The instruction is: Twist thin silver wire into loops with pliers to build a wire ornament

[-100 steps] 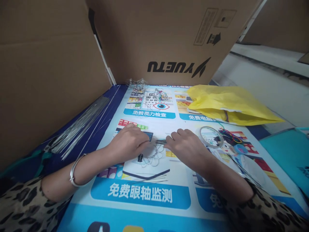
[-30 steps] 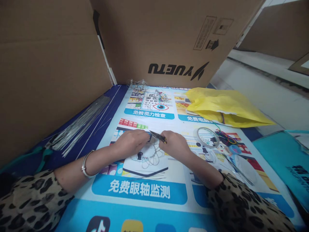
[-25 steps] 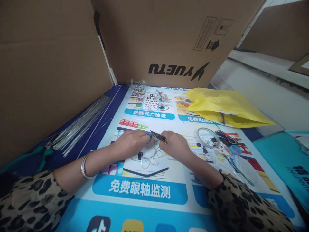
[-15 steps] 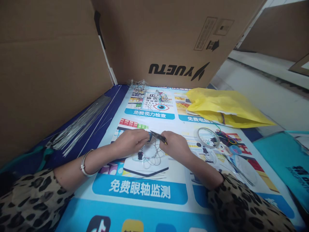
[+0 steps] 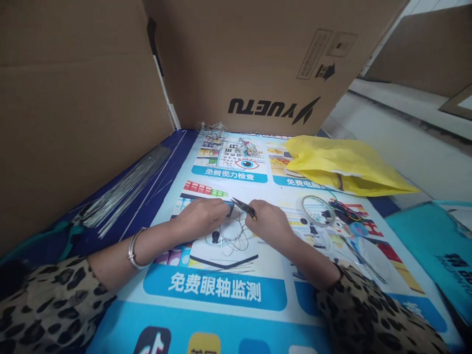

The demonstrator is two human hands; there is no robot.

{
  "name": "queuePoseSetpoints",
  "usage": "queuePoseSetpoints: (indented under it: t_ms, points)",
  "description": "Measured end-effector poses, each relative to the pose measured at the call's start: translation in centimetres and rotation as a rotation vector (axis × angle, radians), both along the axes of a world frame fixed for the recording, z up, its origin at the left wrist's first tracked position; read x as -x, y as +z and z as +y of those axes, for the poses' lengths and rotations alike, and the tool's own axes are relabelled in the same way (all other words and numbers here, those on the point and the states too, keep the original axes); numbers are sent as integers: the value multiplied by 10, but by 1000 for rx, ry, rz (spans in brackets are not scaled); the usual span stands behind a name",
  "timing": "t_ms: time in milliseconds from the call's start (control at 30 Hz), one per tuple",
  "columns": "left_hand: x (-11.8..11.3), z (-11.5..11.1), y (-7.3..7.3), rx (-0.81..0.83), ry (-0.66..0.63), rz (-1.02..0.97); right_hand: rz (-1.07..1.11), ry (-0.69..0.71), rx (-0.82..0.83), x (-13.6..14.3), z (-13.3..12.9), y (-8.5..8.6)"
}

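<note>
My right hand (image 5: pixel 268 219) is closed round a pair of needle-nose pliers (image 5: pixel 244 208), whose dark jaws point left. Just left of the jaw tips is my left hand (image 5: pixel 206 215), its fingers pinched together. A looped wire piece (image 5: pixel 236 237), shaped like a ring of petals, hangs or lies below and between the hands; its upper edge reaches the left fingertips, which seem to hold it. The exact grip is hidden by the fingers. Several loose cut wires (image 5: pixel 228 269) lie on the printed sheet (image 5: pixel 271 265) nearer to me.
Cardboard panels (image 5: pixel 258 59) stand behind and at left. A bundle of straight wires (image 5: pixel 129 182) and teal-handled pliers (image 5: pixel 68 233) lie left. At right are a yellow bag (image 5: pixel 346 162), a clear round dish (image 5: pixel 317 210), coloured cords (image 5: pixel 346 210) and a teal bag (image 5: pixel 427 246). Finished-looking wire pieces (image 5: pixel 214 130) sit at the back.
The pliers' jaws have drawn slightly away from the left fingertips and tilted more steeply. The left hand has shifted a little to the right, and the looped wire piece has hardly moved.
</note>
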State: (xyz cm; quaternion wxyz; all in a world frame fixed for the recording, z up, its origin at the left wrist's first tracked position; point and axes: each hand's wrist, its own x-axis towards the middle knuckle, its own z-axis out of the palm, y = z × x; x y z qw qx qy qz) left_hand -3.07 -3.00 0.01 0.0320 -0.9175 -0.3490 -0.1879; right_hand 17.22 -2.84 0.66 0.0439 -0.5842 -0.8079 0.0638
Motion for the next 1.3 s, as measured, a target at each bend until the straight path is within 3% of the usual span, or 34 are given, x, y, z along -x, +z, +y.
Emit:
queuePoseSetpoints:
  t_ms: [300, 733, 967, 1300]
  points:
    - [-5, -4, 1, -5, 25, -16, -191, 77, 48, 3, 4, 12]
    - [-6, -9, 1, -158, 37, -3, -161, 86, 137, -7, 14, 19]
    - [-5, -13, 3, -291, 77, -45, 13, 33, 154, -8, 16, 14]
    - [-5, -13, 0, -311, 115, -66, 304, 17, 335, -13, 19, 11]
